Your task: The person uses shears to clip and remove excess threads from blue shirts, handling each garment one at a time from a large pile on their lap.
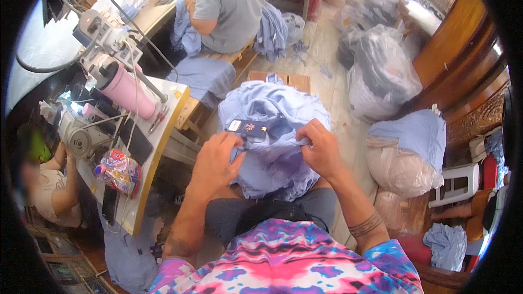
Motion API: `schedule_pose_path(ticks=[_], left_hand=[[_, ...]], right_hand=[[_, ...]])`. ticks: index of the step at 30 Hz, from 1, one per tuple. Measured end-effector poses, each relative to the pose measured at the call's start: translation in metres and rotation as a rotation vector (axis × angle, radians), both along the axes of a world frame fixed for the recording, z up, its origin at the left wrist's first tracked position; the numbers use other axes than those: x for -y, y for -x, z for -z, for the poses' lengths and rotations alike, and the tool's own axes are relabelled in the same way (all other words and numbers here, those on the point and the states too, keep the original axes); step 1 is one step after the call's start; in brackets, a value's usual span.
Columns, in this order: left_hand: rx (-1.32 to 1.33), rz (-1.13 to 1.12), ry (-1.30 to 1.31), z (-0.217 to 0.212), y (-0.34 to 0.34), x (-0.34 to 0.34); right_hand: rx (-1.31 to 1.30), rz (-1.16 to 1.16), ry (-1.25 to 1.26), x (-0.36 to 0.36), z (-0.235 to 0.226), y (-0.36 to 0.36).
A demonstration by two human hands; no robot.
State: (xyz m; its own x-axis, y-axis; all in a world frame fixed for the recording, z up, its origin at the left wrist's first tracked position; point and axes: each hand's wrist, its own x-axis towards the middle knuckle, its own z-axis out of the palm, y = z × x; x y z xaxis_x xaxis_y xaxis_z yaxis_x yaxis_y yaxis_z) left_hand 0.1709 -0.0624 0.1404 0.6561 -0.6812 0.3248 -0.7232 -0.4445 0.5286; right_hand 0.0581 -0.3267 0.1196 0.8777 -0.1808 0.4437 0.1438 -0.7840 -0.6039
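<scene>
A heap of light blue garments (278, 130) rests on my lap and on a wooden stool in front of me. My left hand (215, 160) pinches the blue cloth just below a dark navy label (248, 127) with a small white patch. My right hand (321, 149) grips a fold of the same cloth a little to the right of the label. Both hands hold the fabric stretched between them.
A sewing table (163, 130) stands at my left with a pink bottle (128, 92), a dark phone (133, 141) and a snack bag (120, 171). One person in grey (231, 5) sits ahead, another person (52, 185) at far left. Tied plastic sacks (381, 76) stand at right.
</scene>
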Motion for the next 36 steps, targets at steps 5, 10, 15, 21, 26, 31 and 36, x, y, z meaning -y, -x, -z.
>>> schedule_pose_path(ticks=[5,10,15,21,26,31,36], left_hand=[[-0.513,0.222,0.255,0.026,0.013,0.046],[-0.878,0.314,0.100,0.060,0.007,0.075],[-0.720,0.067,0.445,0.063,0.030,0.069],[-0.434,-0.126,0.463,0.039,0.071,0.058],[-0.398,-0.066,0.514,0.021,0.098,0.062],[-0.541,-0.007,0.524,0.011,0.100,0.048],[-0.689,0.003,0.502,-0.002,0.102,0.038]], right_hand=[[0.051,-0.004,-0.080,-0.021,0.027,0.012],[-0.048,-0.003,-0.052,-0.019,0.021,0.031],[-0.050,0.154,-0.274,-0.019,0.024,0.038],[-0.251,0.101,-1.448,-0.061,0.019,0.057],[-0.157,0.079,-1.695,-0.073,0.031,0.050],[-0.120,-0.030,-1.587,-0.069,0.017,0.043],[-0.124,0.008,-1.486,-0.070,0.007,0.037]])
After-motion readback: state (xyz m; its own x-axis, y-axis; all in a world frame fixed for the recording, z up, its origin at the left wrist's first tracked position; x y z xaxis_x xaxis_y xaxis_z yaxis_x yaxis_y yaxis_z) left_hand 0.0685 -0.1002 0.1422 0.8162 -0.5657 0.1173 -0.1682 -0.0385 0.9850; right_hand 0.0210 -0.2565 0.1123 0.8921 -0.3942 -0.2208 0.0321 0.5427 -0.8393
